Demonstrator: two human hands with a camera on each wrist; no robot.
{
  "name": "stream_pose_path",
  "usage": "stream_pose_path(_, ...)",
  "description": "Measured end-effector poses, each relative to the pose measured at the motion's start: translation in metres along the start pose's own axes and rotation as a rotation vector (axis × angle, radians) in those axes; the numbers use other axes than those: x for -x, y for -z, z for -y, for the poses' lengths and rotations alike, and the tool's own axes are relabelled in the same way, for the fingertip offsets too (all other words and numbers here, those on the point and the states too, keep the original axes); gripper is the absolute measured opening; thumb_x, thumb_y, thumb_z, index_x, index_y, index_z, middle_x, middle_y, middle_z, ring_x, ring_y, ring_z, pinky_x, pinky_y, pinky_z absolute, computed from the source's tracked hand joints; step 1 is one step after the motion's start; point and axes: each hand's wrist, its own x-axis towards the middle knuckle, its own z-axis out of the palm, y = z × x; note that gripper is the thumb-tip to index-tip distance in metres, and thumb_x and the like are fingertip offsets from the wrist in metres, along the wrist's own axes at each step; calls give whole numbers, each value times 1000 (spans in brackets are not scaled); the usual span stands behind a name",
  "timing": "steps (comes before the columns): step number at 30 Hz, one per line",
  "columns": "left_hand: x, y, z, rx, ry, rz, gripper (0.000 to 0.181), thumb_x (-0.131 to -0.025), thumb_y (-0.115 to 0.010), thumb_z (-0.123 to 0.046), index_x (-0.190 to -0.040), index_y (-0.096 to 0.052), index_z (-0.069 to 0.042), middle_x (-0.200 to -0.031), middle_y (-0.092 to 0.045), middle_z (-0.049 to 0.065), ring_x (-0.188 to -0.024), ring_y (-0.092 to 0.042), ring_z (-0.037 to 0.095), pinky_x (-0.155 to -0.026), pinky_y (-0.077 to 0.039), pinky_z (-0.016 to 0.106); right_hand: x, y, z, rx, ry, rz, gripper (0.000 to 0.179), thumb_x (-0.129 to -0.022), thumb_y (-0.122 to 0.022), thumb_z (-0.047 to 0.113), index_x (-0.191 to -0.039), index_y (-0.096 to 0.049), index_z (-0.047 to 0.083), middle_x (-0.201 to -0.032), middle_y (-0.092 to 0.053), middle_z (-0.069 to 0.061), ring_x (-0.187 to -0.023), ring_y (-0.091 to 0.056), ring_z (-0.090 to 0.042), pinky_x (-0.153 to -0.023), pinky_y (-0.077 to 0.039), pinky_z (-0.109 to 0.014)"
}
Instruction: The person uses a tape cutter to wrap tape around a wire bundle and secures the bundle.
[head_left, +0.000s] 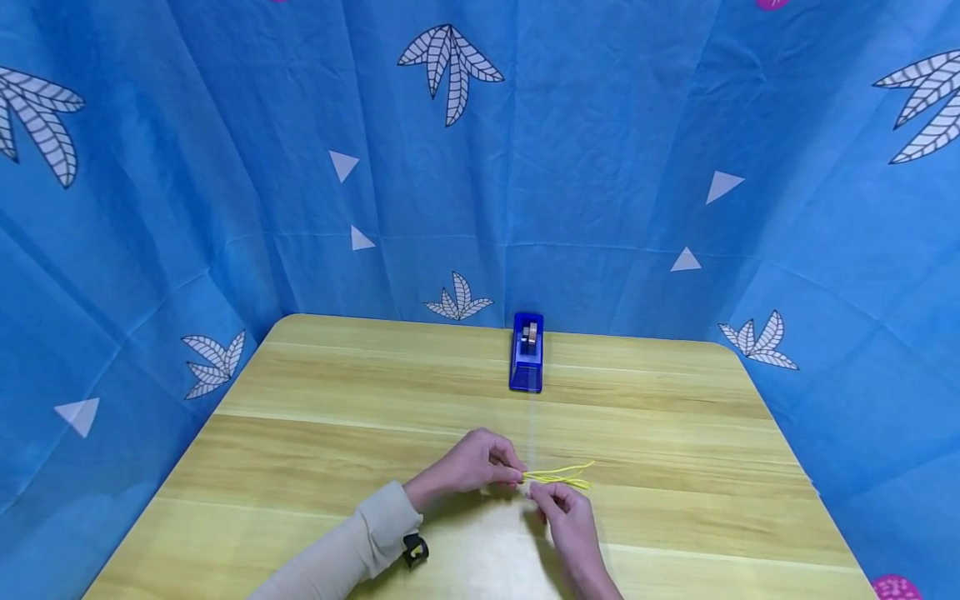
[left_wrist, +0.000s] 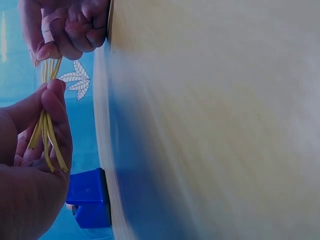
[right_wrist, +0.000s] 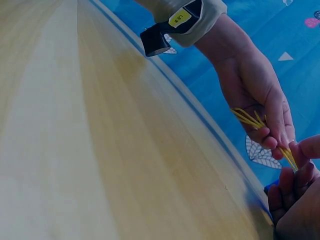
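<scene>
A small bundle of thin yellow strands (head_left: pixel 562 477) is between my two hands over the table. My left hand (head_left: pixel 483 461) pinches it between thumb and fingers; in the left wrist view, loose strand ends (left_wrist: pixel 51 145) hang across that palm. Close beside it, my right hand (head_left: pixel 572 523) pinches the other part of the bundle, with its fingers curled. In the right wrist view the strands (right_wrist: pixel 287 156) run from one hand to the other. A faint clear strip of tape (head_left: pixel 532 425) stretches from the blue tape dispenser (head_left: pixel 527 367) toward the hands; its near end is hard to make out.
The dispenser stands at the far edge of the wood-grain table (head_left: pixel 360 375). A blue patterned curtain (head_left: pixel 600 167) surrounds the table at the back and sides. A black band (right_wrist: pixel 172 27) is strapped round the left sleeve cuff.
</scene>
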Motion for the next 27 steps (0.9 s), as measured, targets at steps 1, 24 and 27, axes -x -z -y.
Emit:
stream_pose_path(1, 0, 0, 0, 5, -1, 1, 4, -88, -78, 2, -91, -76, 1, -92, -79, 12, -78, -76, 25, -73, -63, 29, 0, 0, 0, -4, 1, 1, 21, -98, -69, 13, -96, -71, -8, -70, -57, 3, -67, -52, -9, -63, -42, -23)
stream_pose_path(24, -2, 1, -1, 29, -31, 31, 4, -88, -78, 2, -92, -77, 2, -90, -79, 13, -74, -72, 10, -75, -63, 30, -2, 1, -6, 61, -18, -27, 24, -99, -69, 14, -104, -73, -9, -77, -64, 0, -70, -56, -7, -68, -48, -20)
stream_pose_path(27, -2, 1, -1, 25, -34, 35, 4, -89, -77, 1, -92, -77, 2, -90, -79, 13, -73, -72, 7, -74, -63, 30, -1, 1, -6, 65, -14, -37, 25, -98, -71, 15, -103, -74, -9, -76, -64, 0, -69, -56, -6, -68, -48, -20)
